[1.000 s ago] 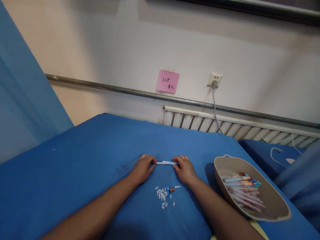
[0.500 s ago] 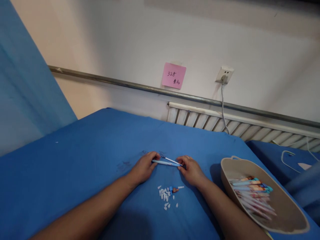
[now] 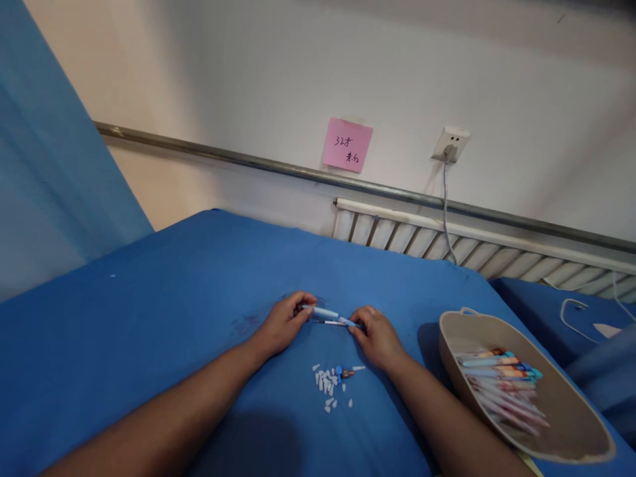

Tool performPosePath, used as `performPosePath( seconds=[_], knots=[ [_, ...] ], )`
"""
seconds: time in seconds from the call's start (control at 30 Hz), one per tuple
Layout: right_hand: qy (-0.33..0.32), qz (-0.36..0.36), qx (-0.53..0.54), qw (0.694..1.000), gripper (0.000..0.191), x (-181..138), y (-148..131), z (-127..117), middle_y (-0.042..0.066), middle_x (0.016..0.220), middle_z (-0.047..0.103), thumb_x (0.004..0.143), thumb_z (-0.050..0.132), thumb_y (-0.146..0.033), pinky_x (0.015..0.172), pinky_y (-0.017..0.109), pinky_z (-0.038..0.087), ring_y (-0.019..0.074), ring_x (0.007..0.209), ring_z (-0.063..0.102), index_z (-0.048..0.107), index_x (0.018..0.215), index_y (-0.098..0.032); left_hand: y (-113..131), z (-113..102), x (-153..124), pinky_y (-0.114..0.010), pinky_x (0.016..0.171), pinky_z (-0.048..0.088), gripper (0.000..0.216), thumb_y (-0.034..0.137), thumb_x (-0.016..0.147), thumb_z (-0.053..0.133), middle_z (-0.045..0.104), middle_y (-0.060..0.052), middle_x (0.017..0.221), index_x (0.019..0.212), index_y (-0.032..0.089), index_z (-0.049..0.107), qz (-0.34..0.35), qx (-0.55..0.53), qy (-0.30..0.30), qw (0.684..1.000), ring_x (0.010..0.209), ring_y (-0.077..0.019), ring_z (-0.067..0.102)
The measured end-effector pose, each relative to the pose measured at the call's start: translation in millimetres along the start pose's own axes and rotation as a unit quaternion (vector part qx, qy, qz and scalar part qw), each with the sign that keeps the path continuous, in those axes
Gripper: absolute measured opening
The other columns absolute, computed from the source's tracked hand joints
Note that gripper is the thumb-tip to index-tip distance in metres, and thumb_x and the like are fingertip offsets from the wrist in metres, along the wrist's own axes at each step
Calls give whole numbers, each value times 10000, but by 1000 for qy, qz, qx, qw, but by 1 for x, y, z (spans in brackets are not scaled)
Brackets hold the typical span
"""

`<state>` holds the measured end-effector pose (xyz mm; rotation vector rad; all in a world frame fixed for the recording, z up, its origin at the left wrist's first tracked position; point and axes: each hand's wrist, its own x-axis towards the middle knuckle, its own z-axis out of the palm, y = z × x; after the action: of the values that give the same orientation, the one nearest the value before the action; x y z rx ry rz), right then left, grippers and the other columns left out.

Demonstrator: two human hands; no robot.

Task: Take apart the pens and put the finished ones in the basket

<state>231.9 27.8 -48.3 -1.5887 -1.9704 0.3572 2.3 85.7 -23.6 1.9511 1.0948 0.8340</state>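
At frame centre, a light-blue pen barrel (image 3: pixel 320 311) is grasped by the left hand (image 3: pixel 287 319); its right end and, apparently, a thin rod (image 3: pixel 326 322) are pinched by the right hand (image 3: pixel 378 336). The two are judged not yet joined (the rod is seen outside the barrel). Pens (image 3: pixel 489 362) are gathered in the basket (image 3: pixel 564 405) at lower right, their completeness not discernible; small white pieces (image 3: pixel 326 381) are scattered at lower centre.

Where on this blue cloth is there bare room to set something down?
Bare cloth lies left of the left hand toward the curtain, save a tiny white speck, and beyond the right hand toward the radiator. It's crowded between the forearms, with white pieces, and at right, with the basket of pens.
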Motion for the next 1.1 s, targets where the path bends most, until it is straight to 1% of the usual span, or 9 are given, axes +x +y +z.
performPosePath(
  seconds=[0.13,0.3,0.43,0.57,0.67,0.77,0.9,1.03,1.1],
  knots=[
    [3,2,17,1000,79,1,3,-1,29,867,591,795,580,-159,764,282,413,170,838,546,586,863,-199,-7,-2,4,-273,644,448,282,377,804,507,585,-2,772,975,167,583,-27,-45,29,998,670,-151,541],
    [12,-24,48,998,103,-1,1,-5,35,908,590,794,589,-154,792,300,420,174,866,546,577,883,-203,-4,-3,6,-242,584,420,298,412,791,510,562,27,658,941,169,593,-53,-69,50,995,600,-137,524],
    [-5,-80,52,995,117,-4,-6,-10,39,1011,588,789,615,-172,861,328,400,186,966,532,585,894,-216,0,-4,8,-221,511,375,317,471,812,470,506,55,510,778,174,574,-77,-75,67,992,483,-116,467],
    [-37,-93,32,994,158,-6,-11,-11,47,975,606,811,621,-274,833,337,413,194,923,542,588,951,-209,1,-5,9,-209,444,341,364,499,814,452,471,59,436,663,175,518,-108,-124,67,984,397,-96,417],
    [-19,-55,30,998,135,-3,-6,-8,50,937,628,863,540,-219,810,321,425,184,892,557,588,987,-198,3,-5,10,-208,432,350,357,513,788,478,513,47,461,697,171,520,-124,-162,61,977,399,-96,443],
    [-21,-32,16,999,159,1,0,-7,49,921,641,842,540,-148,798,304,429,178,881,568,606,979,-195,4,-5,11,-212,460,386,342,507,755,522,581,26,545,756,165,532,-129,-181,68,973,445,-98,486],
    [-61,-59,-36,996,202,7,-2,-9,45,915,652,838,531,-123,787,297,419,181,881,571,614,1001,-206,4,-6,12,-218,492,408,336,464,701,616,642,-3,660,805,150,556,-142,-232,95,958,491,-94,510],
    [-89,-86,-115,986,213,9,-14,-10,75,917,650,858,484,-106,806,324,404,205,881,571,616,1001,-194,1,-6,12,-216,508,415,333,416,696,641,641,-10,705,866,135,586,-138,-257,106,951,527,-93,517],
    [-92,-94,-127,983,210,8,-18,-10,89,914,644,867,465,-106,809,335,405,214,886,569,612,999,-179,-2,-6,13,-215,519,418,339,401,698,644,626,-3,695,900,133,597,-134,-262,105,950,544,-96,521]
  ],
)
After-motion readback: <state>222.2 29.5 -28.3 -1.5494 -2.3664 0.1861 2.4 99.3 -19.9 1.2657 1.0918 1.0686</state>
